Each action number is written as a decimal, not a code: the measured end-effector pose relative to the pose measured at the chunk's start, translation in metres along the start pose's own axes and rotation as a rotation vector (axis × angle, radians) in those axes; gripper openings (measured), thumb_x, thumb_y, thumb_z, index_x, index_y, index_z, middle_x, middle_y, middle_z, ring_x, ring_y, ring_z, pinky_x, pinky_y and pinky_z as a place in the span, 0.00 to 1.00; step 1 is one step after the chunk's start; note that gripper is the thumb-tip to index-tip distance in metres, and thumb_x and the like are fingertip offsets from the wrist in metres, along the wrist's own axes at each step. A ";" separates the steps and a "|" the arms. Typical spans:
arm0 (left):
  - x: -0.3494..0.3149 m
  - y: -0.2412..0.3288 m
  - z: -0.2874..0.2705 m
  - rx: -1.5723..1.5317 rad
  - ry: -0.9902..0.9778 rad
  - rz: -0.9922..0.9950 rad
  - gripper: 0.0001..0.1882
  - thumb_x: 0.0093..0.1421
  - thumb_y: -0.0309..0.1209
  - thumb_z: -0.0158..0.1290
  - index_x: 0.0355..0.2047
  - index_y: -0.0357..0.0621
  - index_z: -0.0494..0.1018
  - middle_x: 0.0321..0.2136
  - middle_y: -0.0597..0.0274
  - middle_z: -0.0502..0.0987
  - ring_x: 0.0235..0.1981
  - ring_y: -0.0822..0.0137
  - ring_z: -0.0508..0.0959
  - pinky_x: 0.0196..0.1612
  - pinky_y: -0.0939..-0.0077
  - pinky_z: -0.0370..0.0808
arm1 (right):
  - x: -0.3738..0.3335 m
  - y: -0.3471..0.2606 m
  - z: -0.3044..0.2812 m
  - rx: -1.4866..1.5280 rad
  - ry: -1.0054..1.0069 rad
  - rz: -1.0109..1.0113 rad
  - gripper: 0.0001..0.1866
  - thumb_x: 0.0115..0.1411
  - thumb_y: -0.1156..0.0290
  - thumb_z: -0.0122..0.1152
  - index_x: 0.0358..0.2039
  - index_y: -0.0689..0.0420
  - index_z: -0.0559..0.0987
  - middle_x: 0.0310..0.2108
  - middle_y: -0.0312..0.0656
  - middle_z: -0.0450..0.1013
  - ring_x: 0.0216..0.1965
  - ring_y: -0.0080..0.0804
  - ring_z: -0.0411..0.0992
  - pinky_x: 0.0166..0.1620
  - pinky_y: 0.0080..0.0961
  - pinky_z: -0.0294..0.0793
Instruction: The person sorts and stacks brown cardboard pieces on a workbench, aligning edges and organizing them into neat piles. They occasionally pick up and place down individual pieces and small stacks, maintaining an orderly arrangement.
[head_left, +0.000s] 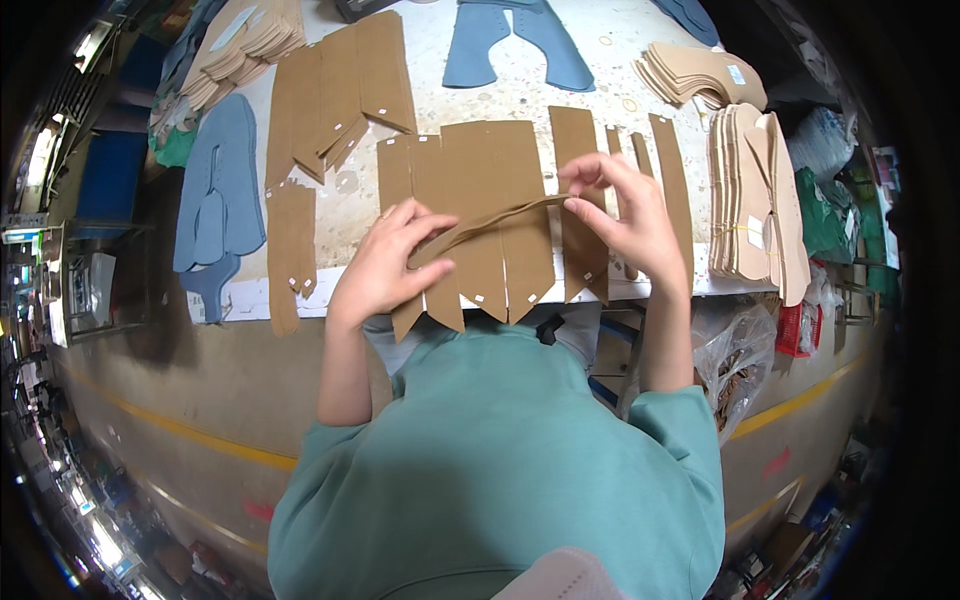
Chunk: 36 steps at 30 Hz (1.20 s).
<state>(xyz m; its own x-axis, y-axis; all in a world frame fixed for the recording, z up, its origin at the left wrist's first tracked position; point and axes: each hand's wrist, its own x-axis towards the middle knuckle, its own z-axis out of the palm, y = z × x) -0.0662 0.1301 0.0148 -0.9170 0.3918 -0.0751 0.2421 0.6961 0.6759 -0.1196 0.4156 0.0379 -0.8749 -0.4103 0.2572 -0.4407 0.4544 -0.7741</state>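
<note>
Speckled table (346, 220), brown pieces (490, 165), striped floor (200, 370)

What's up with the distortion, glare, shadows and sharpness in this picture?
Head view: distortion curves the yellow painted floor line; head view: bright white lights glare near the left rim; head view: a dark shadow lies on the teal fabric shirt; head view: the bare left hand and right hand look fairly sharp.

A workshop: brown panels (490, 160) (blue pieces (242, 165) too) on a worktable (340, 228), yellow floor lines (220, 443)
</note>
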 end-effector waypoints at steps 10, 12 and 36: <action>0.056 0.083 -0.008 -0.780 0.162 0.305 0.13 0.73 0.32 0.37 0.48 0.35 0.66 0.21 0.66 0.68 0.24 0.76 0.67 0.30 0.78 0.68 | 0.045 -0.069 -0.030 -0.102 0.222 -0.437 0.16 0.50 0.78 0.69 0.41 0.57 0.79 0.35 0.36 0.77 0.38 0.26 0.73 0.40 0.22 0.71; 0.057 0.090 -0.012 -0.814 0.182 0.290 0.13 0.74 0.34 0.36 0.49 0.39 0.65 0.22 0.70 0.63 0.23 0.80 0.61 0.27 0.84 0.61 | 0.051 -0.070 -0.029 -0.177 0.350 -0.495 0.13 0.49 0.77 0.70 0.37 0.55 0.80 0.34 0.35 0.77 0.38 0.28 0.72 0.40 0.24 0.71; 0.063 0.090 0.000 -0.658 0.271 0.280 0.15 0.74 0.37 0.36 0.44 0.41 0.69 0.18 0.76 0.59 0.19 0.84 0.57 0.22 0.86 0.55 | 0.050 -0.065 -0.040 -0.283 0.370 -0.401 0.06 0.51 0.71 0.70 0.30 0.53 0.83 0.34 0.35 0.75 0.39 0.32 0.72 0.39 0.29 0.73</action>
<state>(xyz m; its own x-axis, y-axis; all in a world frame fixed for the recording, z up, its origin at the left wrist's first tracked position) -0.1025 0.2179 0.0712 -0.9154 0.2809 0.2884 0.3160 0.0574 0.9470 -0.1429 0.3971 0.1240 -0.6193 -0.3140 0.7196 -0.7417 0.5345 -0.4051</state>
